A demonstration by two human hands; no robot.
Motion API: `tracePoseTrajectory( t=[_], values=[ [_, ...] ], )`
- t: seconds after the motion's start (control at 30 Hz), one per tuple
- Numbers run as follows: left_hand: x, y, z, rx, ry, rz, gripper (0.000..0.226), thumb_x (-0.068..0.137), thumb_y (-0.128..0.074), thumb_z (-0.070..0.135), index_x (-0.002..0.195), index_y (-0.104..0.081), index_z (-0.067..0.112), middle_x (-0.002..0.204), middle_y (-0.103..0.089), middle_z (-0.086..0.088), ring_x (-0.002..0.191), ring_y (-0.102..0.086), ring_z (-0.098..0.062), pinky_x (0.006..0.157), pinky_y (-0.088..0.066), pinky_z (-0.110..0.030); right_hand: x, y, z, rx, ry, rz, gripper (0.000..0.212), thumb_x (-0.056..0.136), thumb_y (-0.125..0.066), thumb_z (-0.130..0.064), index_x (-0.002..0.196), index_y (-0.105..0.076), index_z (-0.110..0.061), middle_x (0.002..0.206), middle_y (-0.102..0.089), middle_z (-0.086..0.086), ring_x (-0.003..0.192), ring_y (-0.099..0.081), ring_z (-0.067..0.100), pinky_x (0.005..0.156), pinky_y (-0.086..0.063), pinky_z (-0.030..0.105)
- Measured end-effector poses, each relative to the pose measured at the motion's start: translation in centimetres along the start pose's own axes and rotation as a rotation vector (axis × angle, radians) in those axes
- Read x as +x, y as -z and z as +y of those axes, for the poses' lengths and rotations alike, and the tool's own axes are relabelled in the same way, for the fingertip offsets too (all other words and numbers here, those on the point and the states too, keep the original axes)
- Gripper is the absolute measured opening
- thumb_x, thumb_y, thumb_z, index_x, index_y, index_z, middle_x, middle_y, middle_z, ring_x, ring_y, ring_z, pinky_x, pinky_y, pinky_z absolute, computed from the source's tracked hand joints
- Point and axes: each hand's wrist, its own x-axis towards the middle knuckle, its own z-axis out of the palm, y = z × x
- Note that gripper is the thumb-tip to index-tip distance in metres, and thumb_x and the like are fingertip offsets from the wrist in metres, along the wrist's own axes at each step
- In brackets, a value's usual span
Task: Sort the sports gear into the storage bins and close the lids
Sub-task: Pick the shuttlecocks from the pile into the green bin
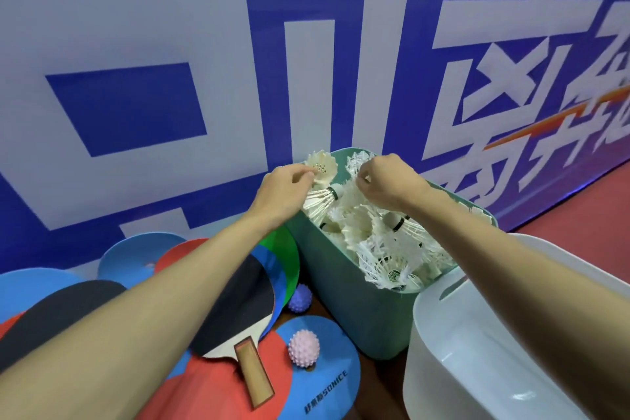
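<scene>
A green storage bin point(347, 310) stands by the wall, filled with several white feather shuttlecocks point(385, 249). My left hand point(283, 191) is at the bin's far left rim and pinches a cream shuttlecock point(322, 169) that sits above the pile. My right hand point(385, 181) hovers over the far end of the bin, fingers curled around the feathers of another shuttlecock point(358, 158). A white bin point(443, 344) stands to the right of the green one, with nothing visible inside. No lids are in view.
Left of the green bin lie several table tennis paddles, one black with a wooden handle point(254, 375). A pink spiky ball point(304, 348) and a purple spiky ball point(300, 298) sit among them. A blue banner wall point(170, 44) rises behind; red floor point(579, 208) shows at right.
</scene>
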Motion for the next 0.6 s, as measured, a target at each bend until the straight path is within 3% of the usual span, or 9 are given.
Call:
tracePoseTrajectory(
  t=[0.1,0.23,0.4,0.6],
  values=[
    [-1.9,1.8,-0.2,-0.032,0.013,0.033,0.024,0.093,-0.05,0.027,0.107,-0.069,0.027,0.107,-0.068,0.012,0.1,-0.058,-0.008,0.083,-0.04,-0.023,-1.2,0.7,-1.5,-0.076,0.074,0.147,0.022,0.086,-0.048,-0.014,0.085,-0.068,-0.005,0.09,-0.066,0.012,0.078,-0.062,0.032,0.07,-0.055,0.042],
    [-5.4,5.0,-0.7,-0.013,0.028,0.056,0.022,0.093,-0.051,0.023,0.103,-0.07,0.028,0.101,-0.069,0.012,0.096,-0.06,-0.007,0.083,-0.043,-0.024,-3.1,1.7,-5.0,-0.056,0.204,0.22,0.022,0.085,-0.049,-0.015,0.084,-0.07,-0.008,0.088,-0.066,0.01,0.077,-0.062,0.031,0.071,-0.054,0.041],
    [-11.2,10.6,-2.3,0.035,0.06,0.103,0.021,0.092,-0.053,0.017,0.1,-0.072,0.024,0.101,-0.071,0.007,0.097,-0.063,-0.01,0.089,-0.048,-0.026,-5.8,2.0,-12.0,0.065,0.402,0.088,0.022,0.082,-0.049,-0.016,0.084,-0.07,-0.008,0.087,-0.066,0.013,0.084,-0.06,0.032,0.076,-0.05,0.043],
    [-18.8,18.1,-5.0,0.122,0.123,0.129,0.021,0.092,-0.053,0.015,0.103,-0.071,0.021,0.107,-0.068,0.008,0.102,-0.06,-0.007,0.094,-0.046,-0.025,-10.0,1.3,-21.0,0.173,0.552,-0.058,0.023,0.087,-0.054,-0.02,0.102,-0.07,-0.014,0.105,-0.066,0.007,0.1,-0.059,0.024,0.085,-0.048,0.036]
  ],
)
